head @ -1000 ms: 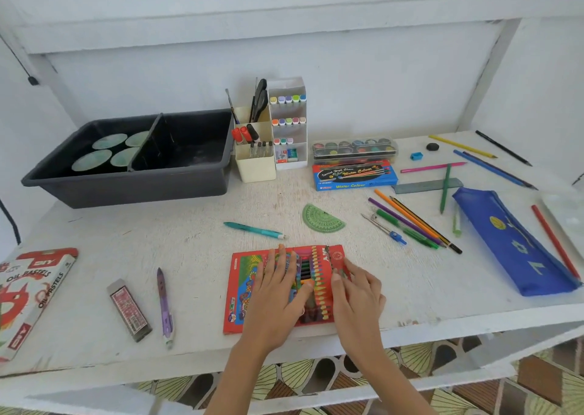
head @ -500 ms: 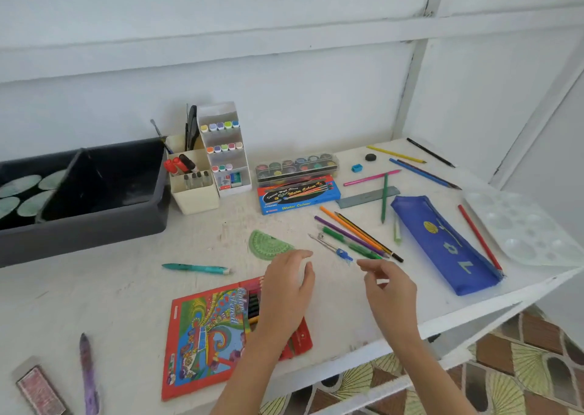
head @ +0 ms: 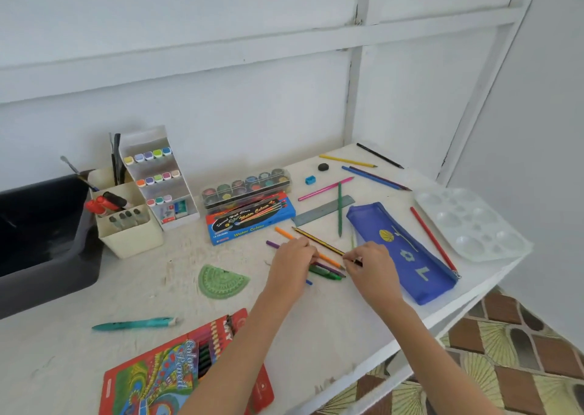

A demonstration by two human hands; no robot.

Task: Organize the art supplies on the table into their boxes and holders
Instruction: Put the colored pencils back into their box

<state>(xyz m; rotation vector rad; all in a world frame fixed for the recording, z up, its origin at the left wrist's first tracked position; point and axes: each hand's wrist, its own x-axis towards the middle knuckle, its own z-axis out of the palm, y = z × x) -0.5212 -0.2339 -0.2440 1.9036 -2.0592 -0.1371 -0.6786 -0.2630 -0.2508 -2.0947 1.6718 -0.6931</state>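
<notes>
A bunch of loose pencils lies in the middle of the white table (head: 316, 320). There is an orange pencil (head: 286, 234), a purple pencil (head: 272, 244), a striped yellow and black pencil (head: 319, 241) and a green pen (head: 325, 274). They all lie slanted, close side by side. Just to their right is a blue pencil case (head: 401, 253), lying flat. Near the front edge is a red colour pencil box (head: 177, 370), open, with pencil tips showing. A green half-round protractor (head: 221, 282) lies between the box and the bunch. At the back stand a cream holder (head: 126, 222) with markers, a white marker rack (head: 158, 174) and a blue water colour box (head: 249, 218). More pencils are spread at the far corner, near a white paint tray (head: 471, 222).

The table is scratched and painted white. The walls are white boards. The floor has a brown and green pattern.

The left hand (head: 290, 266) rests on the bunch of pencils, fingers curled down over them. The right hand (head: 373, 266) pinches the near end of the striped pencil with thumb and fingertips.
</notes>
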